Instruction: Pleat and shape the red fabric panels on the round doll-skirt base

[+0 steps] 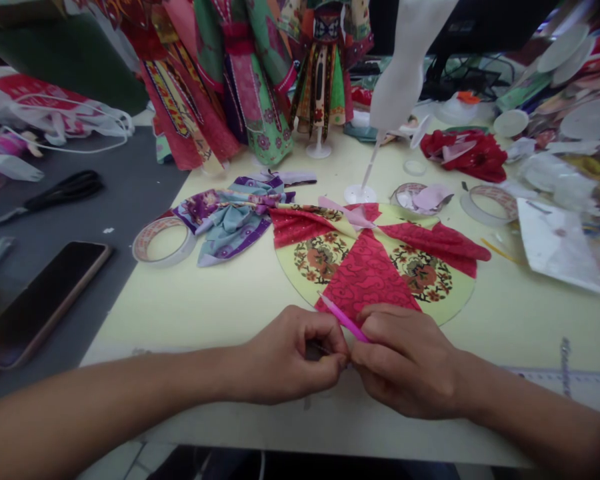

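Your L hand (280, 357), nr side of fabric circle (365, 277): tips pressed tog., can't tell on what | R hand (413, 360) grips pink pen (345, 319) | step: prob. fine handwork; next needs steady pinch

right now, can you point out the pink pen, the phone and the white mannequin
Pink pen (347, 321): head view, on the barrel.
Phone (46, 301): head view, middle of the dark screen.
White mannequin (399, 77): head view, on the body above the stand.

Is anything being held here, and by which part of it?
The right hand grips a pink pen-like tool behind its exposed tip. The left hand is closed in a pinch; what, if anything, it holds cannot be told.
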Demonstrator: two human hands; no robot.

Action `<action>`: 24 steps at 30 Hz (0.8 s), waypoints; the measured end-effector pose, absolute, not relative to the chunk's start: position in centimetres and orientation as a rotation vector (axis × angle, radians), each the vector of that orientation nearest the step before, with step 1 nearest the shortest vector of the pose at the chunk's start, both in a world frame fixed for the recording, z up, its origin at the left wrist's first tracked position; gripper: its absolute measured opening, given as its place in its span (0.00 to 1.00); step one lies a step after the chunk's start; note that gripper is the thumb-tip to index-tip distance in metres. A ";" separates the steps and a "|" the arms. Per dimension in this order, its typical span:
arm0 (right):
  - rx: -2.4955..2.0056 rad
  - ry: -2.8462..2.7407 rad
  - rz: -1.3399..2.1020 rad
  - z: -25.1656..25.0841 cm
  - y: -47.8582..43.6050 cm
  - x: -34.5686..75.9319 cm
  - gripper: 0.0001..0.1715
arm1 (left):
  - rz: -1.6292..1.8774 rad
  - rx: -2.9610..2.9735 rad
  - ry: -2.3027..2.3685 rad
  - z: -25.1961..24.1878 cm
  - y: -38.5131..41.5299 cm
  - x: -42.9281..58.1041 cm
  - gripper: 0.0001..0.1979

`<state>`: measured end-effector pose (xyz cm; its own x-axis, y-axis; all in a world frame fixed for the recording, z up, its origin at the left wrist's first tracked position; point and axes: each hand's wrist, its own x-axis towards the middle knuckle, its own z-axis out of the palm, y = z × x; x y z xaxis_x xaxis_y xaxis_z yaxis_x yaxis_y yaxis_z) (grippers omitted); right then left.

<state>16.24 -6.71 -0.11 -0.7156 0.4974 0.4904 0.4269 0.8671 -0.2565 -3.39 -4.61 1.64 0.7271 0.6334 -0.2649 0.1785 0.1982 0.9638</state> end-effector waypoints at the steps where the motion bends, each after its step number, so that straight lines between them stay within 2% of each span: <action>1: -0.669 -2.479 0.169 -0.1 -6.7 16.2 0.04 | 0.360 1.360 0.740 1.6 -4.6 -3.4 0.02; 14: -0.717 -2.426 0.148 0.3 -6.0 16.3 0.06 | 0.310 1.322 0.835 1.6 -4.1 -3.6 0.05; 24: -0.715 -2.473 0.160 0.4 -6.0 16.2 0.07 | 0.342 1.373 0.810 1.7 -4.3 -3.5 0.03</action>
